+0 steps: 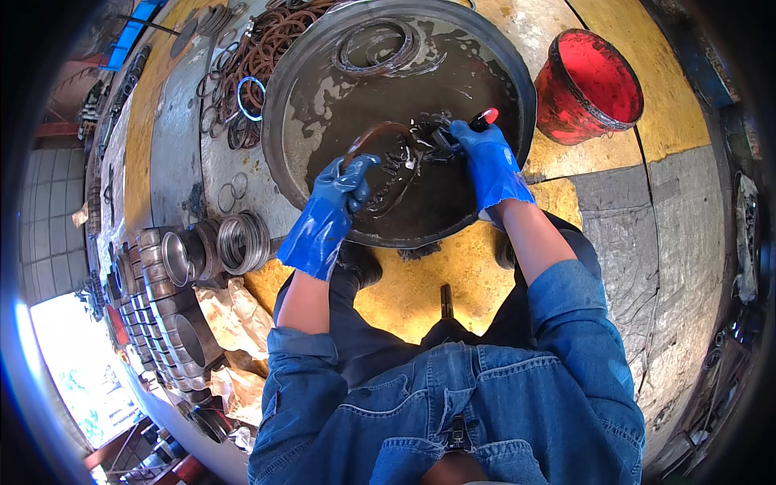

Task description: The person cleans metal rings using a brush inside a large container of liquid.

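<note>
The left hand [343, 184], in 1 blue glove, was closed on the left side of a brown ring [377, 129]; the right hand [487, 149], gloved likewise, grasped a dark tool [441, 141] with a red end. The ring lay to the right of the left-hand grip, its plane tilted and its lower part in dark liquid. The tool's long axis ran slantwise, from the red end at the right hand down-left toward the ring's free right side, to which the right hand was nearer. Contact between tool and ring could not be confirmed. Both hands were over a round basin [404, 240]. Beyond them, larger rings [372, 70] lay at its far side; a red bucket [558, 97] stood to the right, and a heap of brown rings [283, 40] lay to the left.
</note>
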Demonstrator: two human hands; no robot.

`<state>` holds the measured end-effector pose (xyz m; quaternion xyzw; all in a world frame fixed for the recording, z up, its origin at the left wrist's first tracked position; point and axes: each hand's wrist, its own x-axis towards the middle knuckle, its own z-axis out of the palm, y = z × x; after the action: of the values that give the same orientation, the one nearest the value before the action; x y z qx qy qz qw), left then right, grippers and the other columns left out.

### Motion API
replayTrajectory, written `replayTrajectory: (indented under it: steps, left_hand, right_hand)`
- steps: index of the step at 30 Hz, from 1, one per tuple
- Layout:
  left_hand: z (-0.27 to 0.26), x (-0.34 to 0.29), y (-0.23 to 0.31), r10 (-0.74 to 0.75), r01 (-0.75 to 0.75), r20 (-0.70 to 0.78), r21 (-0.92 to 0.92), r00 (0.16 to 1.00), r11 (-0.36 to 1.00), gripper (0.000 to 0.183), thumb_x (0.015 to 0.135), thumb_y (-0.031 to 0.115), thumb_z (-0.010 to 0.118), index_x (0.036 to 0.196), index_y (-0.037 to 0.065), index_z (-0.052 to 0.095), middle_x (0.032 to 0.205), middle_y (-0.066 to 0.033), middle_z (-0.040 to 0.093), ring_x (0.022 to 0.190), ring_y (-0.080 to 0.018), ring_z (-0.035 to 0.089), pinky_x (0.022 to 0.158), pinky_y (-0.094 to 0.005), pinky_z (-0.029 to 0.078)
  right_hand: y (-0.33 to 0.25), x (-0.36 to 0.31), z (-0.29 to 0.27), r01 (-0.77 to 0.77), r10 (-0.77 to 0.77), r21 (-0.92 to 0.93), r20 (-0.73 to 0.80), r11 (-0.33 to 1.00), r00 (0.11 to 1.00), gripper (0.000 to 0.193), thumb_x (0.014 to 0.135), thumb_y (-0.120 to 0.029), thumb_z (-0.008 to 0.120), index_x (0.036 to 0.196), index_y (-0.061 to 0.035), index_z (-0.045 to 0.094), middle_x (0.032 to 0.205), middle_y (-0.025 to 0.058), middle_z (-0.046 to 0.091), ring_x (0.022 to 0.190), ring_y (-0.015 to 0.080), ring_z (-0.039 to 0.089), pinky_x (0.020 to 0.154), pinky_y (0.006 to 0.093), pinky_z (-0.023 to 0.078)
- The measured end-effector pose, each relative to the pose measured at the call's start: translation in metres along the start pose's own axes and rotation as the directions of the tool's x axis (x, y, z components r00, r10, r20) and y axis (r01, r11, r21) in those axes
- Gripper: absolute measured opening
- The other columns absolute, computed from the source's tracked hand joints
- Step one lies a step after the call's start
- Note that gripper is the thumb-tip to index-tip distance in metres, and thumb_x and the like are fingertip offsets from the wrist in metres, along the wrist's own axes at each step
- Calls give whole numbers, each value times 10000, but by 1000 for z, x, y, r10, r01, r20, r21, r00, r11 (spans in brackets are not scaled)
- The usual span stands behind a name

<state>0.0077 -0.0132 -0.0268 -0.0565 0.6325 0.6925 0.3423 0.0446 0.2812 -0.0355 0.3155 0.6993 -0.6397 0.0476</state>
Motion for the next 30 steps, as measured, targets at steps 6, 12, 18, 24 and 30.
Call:
replayTrajectory:
  steps: [6, 12, 18, 24, 30]
  left_hand:
    - [24, 7, -6, 168, -84, -186, 390, 968, 917, 327, 962, 189, 676, 1241, 20, 647, 708, -1, 624, 565, -97, 550, 571, -240, 477]
    - [37, 12, -4, 176, -80, -152, 493, 973, 867, 333, 936, 145, 706, 1237, 13, 648, 751, -22, 663, 589, -100, 582, 573, -246, 488]
    - [26, -1, 15, 166, -97, -115, 450, 979, 888, 345, 931, 132, 709, 1243, -1, 643, 771, -50, 667, 565, -99, 561, 528, -251, 450]
    - [12, 3, 9, 249, -256, -123, -46, 961, 965, 373, 946, 146, 679, 1270, -31, 620, 662, -28, 584, 463, -88, 429, 447, -259, 322]
    - [-16, 22, 6, 502, -337, 91, -638, 860, 693, 366, 1026, 177, 555, 1324, -35, 578, 564, 48, 467, 411, -65, 342, 444, -258, 285]
  right_hand:
    - [-28, 4, -1, 93, -125, 239, 123, 967, 984, 374, 894, -327, 766, 1035, 19, 743, 932, 97, 743, 813, 141, 681, 753, 301, 543]
    - [-46, -25, 27, 195, -223, 108, 409, 975, 885, 306, 882, -302, 757, 1030, -35, 773, 931, 80, 762, 843, 154, 698, 800, 313, 561]
    - [-37, 3, 12, 21, -78, 325, 163, 945, 984, 264, 901, -285, 757, 961, -27, 758, 824, 56, 729, 649, 132, 643, 593, 281, 523]
    - [12, 46, -1, -119, 106, 726, 64, 677, 992, 172, 916, -140, 726, 1054, -45, 766, 887, 98, 700, 632, 156, 592, 589, 269, 521]
    - [29, 46, 20, -288, 280, 644, 118, 709, 953, 152, 897, -201, 771, 1016, -106, 766, 856, 72, 719, 613, 153, 580, 544, 288, 467]
